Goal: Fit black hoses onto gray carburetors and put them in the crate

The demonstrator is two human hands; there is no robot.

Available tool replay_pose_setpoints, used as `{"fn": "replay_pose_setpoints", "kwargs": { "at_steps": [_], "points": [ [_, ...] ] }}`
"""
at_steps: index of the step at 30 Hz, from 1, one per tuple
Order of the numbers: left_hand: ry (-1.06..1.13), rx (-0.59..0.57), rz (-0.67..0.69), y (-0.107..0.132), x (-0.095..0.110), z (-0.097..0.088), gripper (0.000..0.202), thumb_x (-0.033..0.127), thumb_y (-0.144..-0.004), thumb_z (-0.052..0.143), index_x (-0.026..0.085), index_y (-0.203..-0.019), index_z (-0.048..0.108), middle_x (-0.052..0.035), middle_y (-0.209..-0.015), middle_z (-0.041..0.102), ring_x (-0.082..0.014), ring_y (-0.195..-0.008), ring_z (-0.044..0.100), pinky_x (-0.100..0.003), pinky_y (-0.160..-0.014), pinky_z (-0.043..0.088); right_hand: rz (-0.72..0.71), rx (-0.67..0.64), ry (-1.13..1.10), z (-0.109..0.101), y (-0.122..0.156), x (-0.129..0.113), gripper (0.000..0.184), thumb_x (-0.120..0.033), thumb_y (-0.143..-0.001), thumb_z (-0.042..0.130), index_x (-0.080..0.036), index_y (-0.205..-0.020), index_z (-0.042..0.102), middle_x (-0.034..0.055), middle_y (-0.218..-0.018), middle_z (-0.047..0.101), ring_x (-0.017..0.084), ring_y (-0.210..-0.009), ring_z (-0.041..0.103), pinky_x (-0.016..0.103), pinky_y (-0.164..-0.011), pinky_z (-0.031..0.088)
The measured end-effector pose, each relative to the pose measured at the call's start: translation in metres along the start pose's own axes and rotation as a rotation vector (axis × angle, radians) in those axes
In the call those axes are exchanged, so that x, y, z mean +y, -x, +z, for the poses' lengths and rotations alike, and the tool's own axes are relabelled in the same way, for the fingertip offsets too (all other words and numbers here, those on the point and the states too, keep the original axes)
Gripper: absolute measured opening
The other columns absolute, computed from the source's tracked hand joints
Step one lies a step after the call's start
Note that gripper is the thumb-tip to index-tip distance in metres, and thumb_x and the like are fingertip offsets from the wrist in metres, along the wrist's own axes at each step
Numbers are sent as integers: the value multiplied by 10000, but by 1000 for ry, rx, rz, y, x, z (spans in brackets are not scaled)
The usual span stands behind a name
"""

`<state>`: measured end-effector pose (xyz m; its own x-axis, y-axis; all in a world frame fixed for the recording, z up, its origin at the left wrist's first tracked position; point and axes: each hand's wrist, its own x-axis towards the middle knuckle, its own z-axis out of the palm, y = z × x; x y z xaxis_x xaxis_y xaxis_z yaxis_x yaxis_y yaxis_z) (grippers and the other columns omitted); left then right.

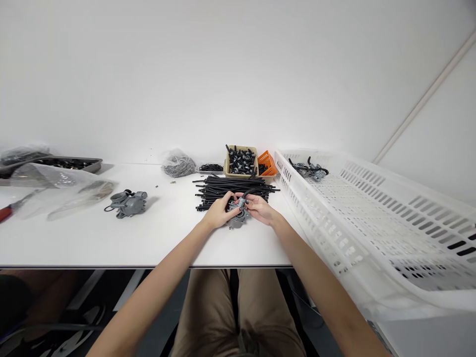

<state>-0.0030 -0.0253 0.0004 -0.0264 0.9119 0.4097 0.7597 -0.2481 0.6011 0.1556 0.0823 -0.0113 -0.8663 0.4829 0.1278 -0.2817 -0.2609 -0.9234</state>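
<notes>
Both my hands meet over a grey metal part (238,217) at the middle of the white table (156,243). My left hand (218,212) grips its left side with curled fingers. My right hand (259,207) holds its right side and pinches a short black tube at the part's top. Just behind my hands lies a pile of black tubes (232,191). A second grey metal part (128,202) with a black ring rests on the table to the left, out of reach of either hand.
A beige box of black fittings (241,161) and an orange basket (268,163) stand at the back. A large white slotted crate (372,213) with finished parts (310,169) fills the right. Plastic bags (55,186), a dark tray (69,162) and a bag of small pieces (179,164) lie left.
</notes>
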Motion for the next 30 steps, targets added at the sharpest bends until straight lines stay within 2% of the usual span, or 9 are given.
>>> {"fn": "replay_pose_setpoints", "kwargs": {
  "at_steps": [6,11,16,21,26,30],
  "points": [
    [-11,11,-2,-2,1,2,306,440,-804,567,211,-995,499,14,-761,609,-164,-645,545,-259,-624,385,-19,43,11,3,-1,1,357,-301,-628,815,-213,-959,713,26,-920,714,144,-818,627,255,-767,477],
    [25,-6,-14,-2,2,0,295,408,-801,560,213,-1012,497,27,-750,609,-151,-615,529,-256,-626,381,8,-1,-70,-1,1,-2,272,-296,-660,783,-193,-882,662,47,-901,715,156,-772,620,277,-748,477],
    [33,1,-3,-1,2,0,275,391,-790,571,210,-987,511,38,-711,589,-137,-579,495,-249,-607,363,11,8,-58,-3,1,-1,321,-242,-656,785,-206,-924,612,47,-921,715,159,-770,619,286,-718,478],
    [15,29,-6,-2,4,1,292,399,-777,592,213,-986,508,34,-726,586,-141,-601,497,-246,-599,356,-4,38,-41,4,1,-2,369,-224,-677,774,-212,-1023,646,13,-868,700,140,-806,628,250,-747,465],
    [25,9,-6,-2,3,1,286,389,-788,574,213,-1001,500,43,-707,569,-138,-590,490,-245,-597,356,44,-9,-97,-1,4,-5,162,-223,-727,705,-185,-879,663,37,-852,700,153,-809,629,266,-755,468],
    [28,5,-11,-2,2,1,268,386,-791,570,213,-981,496,55,-665,531,-125,-555,456,-238,-572,336,29,27,-132,-3,2,-1,226,-161,-641,761,-202,-819,628,2,-781,686,142,-748,622,257,-730,474]
  ]
}}
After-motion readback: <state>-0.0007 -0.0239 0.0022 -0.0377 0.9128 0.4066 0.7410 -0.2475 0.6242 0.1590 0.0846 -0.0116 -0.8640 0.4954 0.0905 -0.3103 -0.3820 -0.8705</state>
